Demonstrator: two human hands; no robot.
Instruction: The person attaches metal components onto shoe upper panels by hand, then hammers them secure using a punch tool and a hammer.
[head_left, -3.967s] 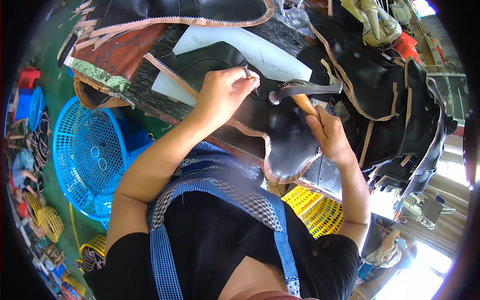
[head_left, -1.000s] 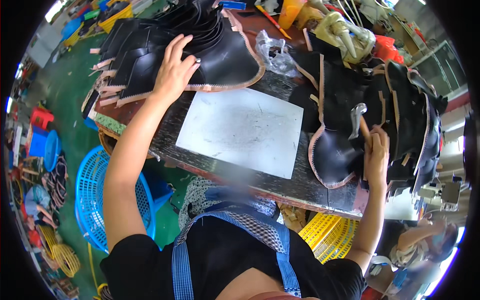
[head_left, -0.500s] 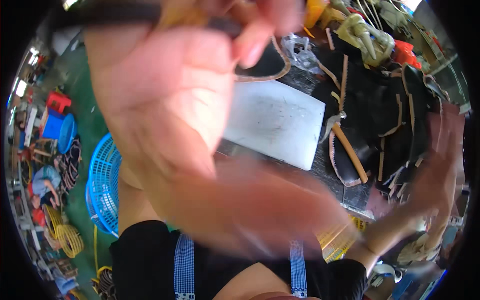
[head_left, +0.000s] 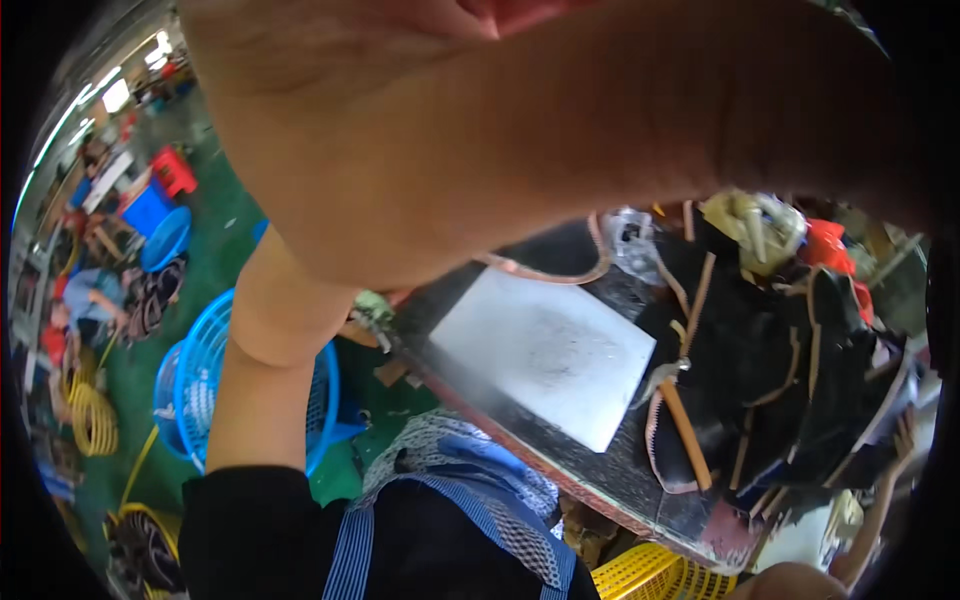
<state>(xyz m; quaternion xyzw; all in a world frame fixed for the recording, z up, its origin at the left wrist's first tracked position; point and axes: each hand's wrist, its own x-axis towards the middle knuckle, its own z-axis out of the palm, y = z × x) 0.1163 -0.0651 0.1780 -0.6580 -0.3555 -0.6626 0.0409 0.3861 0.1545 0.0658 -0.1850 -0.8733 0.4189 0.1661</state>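
Observation:
My left hand [head_left: 400, 130] is very close to the view and fills its upper part. Its fingers are mostly cut off at the top edge, so whatever they hold cannot be seen. My right hand [head_left: 905, 435] is small at the far right rim, fingers stretched out beside the dark pieces. A white board [head_left: 545, 355] lies on the dark worktable [head_left: 480, 395]. Right of it lies a hammer [head_left: 685, 430] with a wooden handle and metal head. Black sheet pieces [head_left: 745, 345] with tan, serrated edge strips cover the right side of the table.
Crumpled clear plastic [head_left: 634, 240], a pale yellowish bundle [head_left: 755, 228] and a red bag [head_left: 828, 245] sit at the back. Blue baskets [head_left: 205, 385] stand left on the green floor. A yellow basket [head_left: 655, 572] is below the table. Another person [head_left: 95, 295] is far left.
My left hand has risen toward the top edge, and the dark bar at its fingers is out of view. The table sits lower in view. My right hand is lower at the right rim.

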